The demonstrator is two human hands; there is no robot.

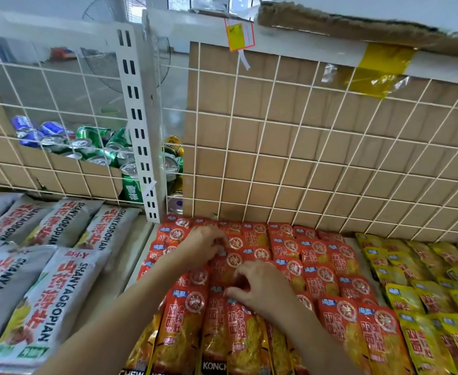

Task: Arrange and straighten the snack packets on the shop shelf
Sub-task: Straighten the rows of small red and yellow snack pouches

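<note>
The step in hand is straightening the red snack packets (328, 269), which lie in overlapping rows in the lower middle of the frame on the white shelf (138, 255). Both hands are at work on the left part of that block. The left hand (204, 246) reaches to the back rows with its fingers bent down onto a packet, seemingly pinching its top edge. The right hand (263, 289), nearer the lower centre, has thumb and curled fingers nipped on the upper edge of a packet in the middle rows.

By my judgement the next move calls for small tugs to square these packets with their neighbours, whose columns on the right look more even.

The packets are glossy, flat, oblong film pouches, slippery and crinkly, so they will likely slide over one another. Yellow packets (417, 290) of the same shape lie at the right, and larger matt grey packets (46, 293) at the left. Behind stands a white wire grid (303, 147) backed with brown cardboard (276, 117), with shiny drink cans (87, 144) at middle left.
</note>
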